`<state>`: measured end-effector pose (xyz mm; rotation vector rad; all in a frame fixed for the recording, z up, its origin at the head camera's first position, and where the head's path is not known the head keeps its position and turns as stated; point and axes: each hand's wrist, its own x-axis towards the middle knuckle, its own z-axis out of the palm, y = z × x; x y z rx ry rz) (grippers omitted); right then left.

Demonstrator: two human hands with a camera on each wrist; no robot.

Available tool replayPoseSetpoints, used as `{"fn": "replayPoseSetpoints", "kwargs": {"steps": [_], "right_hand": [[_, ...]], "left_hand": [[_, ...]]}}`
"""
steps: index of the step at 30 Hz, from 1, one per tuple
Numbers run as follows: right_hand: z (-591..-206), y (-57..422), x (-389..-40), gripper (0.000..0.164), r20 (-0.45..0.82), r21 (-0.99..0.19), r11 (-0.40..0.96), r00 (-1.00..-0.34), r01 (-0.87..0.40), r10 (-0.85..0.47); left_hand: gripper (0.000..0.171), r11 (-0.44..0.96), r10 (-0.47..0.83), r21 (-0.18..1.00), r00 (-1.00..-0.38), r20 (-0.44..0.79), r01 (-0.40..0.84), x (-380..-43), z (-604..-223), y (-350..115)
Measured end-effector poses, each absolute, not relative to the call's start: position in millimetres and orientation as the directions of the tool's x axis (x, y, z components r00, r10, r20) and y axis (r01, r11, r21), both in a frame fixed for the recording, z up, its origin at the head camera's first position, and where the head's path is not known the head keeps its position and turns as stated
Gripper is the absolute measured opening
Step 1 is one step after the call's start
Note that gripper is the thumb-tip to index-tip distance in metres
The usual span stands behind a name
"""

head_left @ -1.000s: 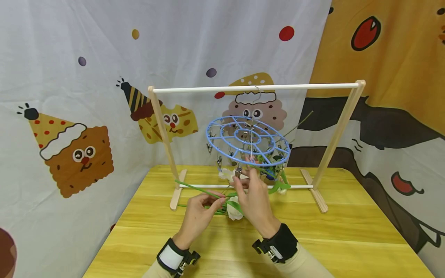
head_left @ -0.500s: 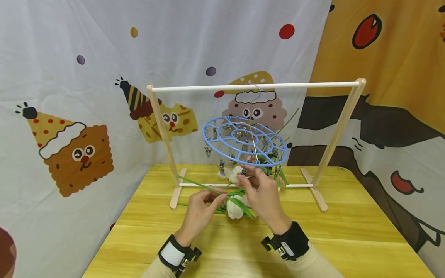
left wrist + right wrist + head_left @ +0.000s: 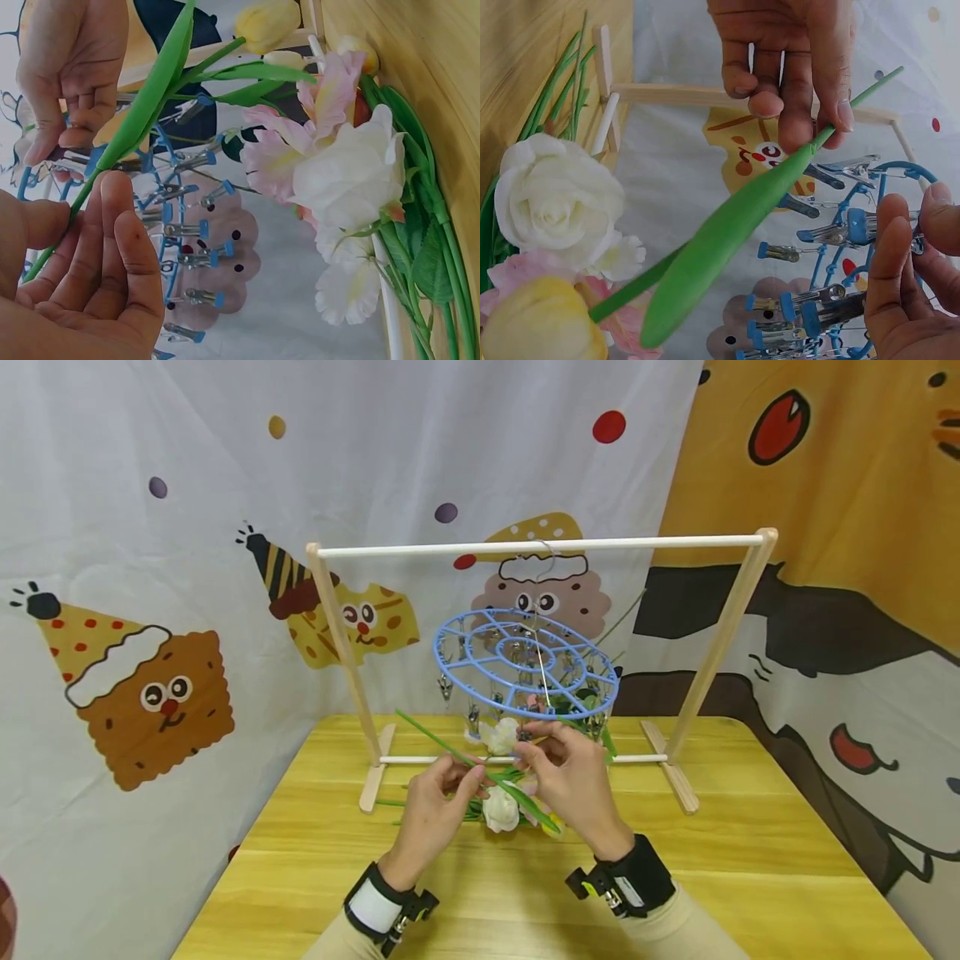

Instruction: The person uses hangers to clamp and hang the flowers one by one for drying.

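My left hand (image 3: pixel 437 802) pinches the green stem of a yellow tulip (image 3: pixel 268 26) between thumb and forefinger. The stem slants across in front of me, with its long leaf (image 3: pixel 727 240) pointing down to the right in the head view. Beside it, my right hand (image 3: pixel 573 785) pinches a metal clip (image 3: pixel 889 221) with a blue tip under the near rim of a round blue clip hanger (image 3: pixel 551 713). Stem and clip are apart. Many similar clips dangle from the hanger's rings. In the head view the tulip's bloom is partly hidden by my right hand.
A wooden rack with a white top bar (image 3: pixel 420 551) carries the hanger by its hook. Under it on the wooden table (image 3: pixel 300 860) lie a white rose (image 3: pixel 349 176), a pink flower (image 3: pixel 274 154) and green stems. Other flowers hang at the hanger's far right.
My right hand has come down slightly and to the right, now pinching a clip. The stem in my left hand has tilted more steeply. The hanger has shifted a little left.
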<state>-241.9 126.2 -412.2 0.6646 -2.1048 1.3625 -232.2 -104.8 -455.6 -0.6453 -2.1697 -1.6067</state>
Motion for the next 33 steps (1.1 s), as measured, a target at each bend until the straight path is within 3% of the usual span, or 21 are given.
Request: {"fn": "replayPoseSetpoints", "kwargs": {"steps": [10, 33], "right_hand": [[-408, 125, -243, 0.014, 0.704, -0.646, 0.320, -0.703, -0.692, -0.101], [-410, 126, -246, 0.003, 0.629, -0.744, 0.237, -0.775, -0.624, -0.066]], "left_hand": [[0.007, 0.259, 0.081, 0.785, -0.822, 0.563, 0.563, -233, -447, -98], [0.008, 0.215, 0.018, 0.813, -0.835, 0.551, 0.541, -237, -440, -75]]}}
